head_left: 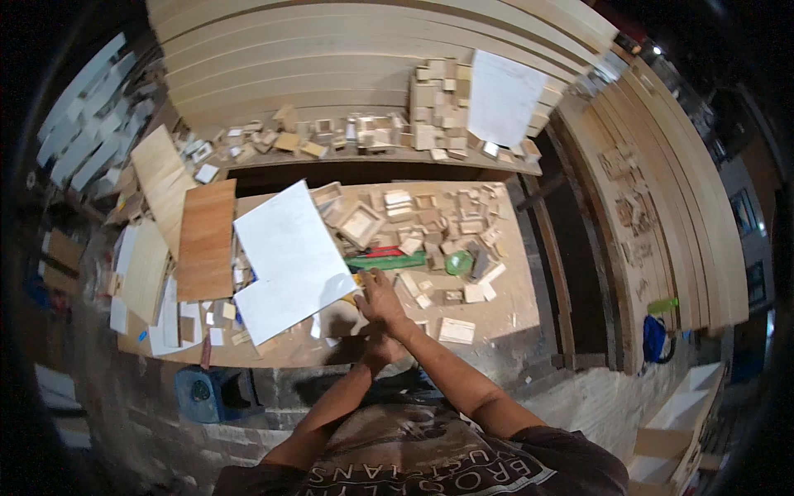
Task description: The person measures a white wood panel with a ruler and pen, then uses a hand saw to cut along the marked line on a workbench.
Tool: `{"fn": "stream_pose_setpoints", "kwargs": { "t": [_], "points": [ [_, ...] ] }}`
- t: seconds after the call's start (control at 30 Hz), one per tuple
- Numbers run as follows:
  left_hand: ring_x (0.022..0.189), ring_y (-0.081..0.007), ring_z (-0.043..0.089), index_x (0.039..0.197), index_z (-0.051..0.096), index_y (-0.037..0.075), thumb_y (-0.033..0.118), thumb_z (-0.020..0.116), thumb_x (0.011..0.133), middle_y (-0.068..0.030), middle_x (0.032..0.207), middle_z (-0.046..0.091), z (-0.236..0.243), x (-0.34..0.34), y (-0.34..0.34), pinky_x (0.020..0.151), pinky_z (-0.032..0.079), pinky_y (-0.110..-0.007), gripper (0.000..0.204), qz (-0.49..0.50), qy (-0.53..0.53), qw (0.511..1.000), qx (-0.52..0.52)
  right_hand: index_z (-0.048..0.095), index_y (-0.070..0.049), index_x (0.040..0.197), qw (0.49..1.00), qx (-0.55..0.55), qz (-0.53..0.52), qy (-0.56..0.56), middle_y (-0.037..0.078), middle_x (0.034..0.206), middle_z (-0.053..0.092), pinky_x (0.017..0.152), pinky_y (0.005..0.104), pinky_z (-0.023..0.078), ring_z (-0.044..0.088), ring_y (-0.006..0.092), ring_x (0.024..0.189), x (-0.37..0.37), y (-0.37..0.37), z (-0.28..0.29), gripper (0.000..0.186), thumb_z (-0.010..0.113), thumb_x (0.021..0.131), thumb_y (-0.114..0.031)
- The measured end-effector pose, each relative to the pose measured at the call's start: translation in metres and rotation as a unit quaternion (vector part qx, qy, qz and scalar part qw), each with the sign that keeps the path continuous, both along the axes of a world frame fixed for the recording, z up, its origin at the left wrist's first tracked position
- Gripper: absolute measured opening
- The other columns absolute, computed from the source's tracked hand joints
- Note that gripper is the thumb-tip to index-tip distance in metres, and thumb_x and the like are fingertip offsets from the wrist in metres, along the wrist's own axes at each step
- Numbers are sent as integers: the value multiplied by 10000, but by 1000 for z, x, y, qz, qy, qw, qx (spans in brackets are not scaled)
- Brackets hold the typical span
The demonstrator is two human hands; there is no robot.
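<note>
Where right hand (pixel 382 299) rests, white sheet (pixel 289 260) possibly touching fingers

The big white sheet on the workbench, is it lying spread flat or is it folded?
Spread flat. The white sheet lies open on the workbench with no fold visible; its near edge overlaps a second white sheet beside the right hand.

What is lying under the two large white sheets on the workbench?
Under the white sheets only the wooden workbench and a brown board show at the edges. A green bar emerges beside them. Anything else beneath is covered.
</note>
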State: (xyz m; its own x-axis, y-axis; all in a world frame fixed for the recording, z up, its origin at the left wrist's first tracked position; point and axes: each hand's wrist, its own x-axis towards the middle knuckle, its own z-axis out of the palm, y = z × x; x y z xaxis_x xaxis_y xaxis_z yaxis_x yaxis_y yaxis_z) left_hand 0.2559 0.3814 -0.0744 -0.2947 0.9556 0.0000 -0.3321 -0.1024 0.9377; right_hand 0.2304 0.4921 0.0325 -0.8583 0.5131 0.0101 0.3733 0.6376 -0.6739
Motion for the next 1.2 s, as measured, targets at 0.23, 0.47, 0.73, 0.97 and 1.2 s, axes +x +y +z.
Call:
{"fn": "stream_pose_setpoints", "kwargs": {
  "t": [0.23,0.47,0.73,0.97,1.2],
  "points": [
    [1183,-294,587,1201,610,99,491,618,963,-87,1246,634,3,3,-4,1053,446,-503,459,-5,-511,858,57,466,58,1327,993,-17,-96,-59,332,1236,596,955,527,500,593,474,1146,-60,-10,-4,775,791,790,-396],
    [991,-275,665,1006,672,101,385,621,963,-78,1010,712,14,5,6,914,520,-519,292,47,-628,776,-37,651,32,923,988,-79,-136,3,198,830,711,697,410,549,693,317,740,-67,-1,-36,401,838,763,-284],
    [1098,-298,636,1117,664,67,330,620,944,-107,1143,683,9,0,9,994,493,-473,318,33,-619,784,12,569,-66,1185,782,-562,-175,205,75,978,683,662,306,555,671,173,813,-83,-28,-2,267,697,953,-98],
    [1167,-274,585,1178,627,42,283,594,943,-114,1232,629,7,11,14,1016,484,-407,338,24,-647,761,42,576,-26,1288,723,-646,-146,197,95,1133,672,761,332,572,658,201,985,-82,-50,2,304,611,996,-105],
    [1238,-274,535,1233,589,1,212,602,900,-140,1322,564,24,3,8,1018,499,-369,395,-62,-847,-494,188,524,4,1345,704,-607,-157,334,114,1227,650,923,364,539,645,220,1069,-8,33,92,397,627,982,-120]
  ]
}}
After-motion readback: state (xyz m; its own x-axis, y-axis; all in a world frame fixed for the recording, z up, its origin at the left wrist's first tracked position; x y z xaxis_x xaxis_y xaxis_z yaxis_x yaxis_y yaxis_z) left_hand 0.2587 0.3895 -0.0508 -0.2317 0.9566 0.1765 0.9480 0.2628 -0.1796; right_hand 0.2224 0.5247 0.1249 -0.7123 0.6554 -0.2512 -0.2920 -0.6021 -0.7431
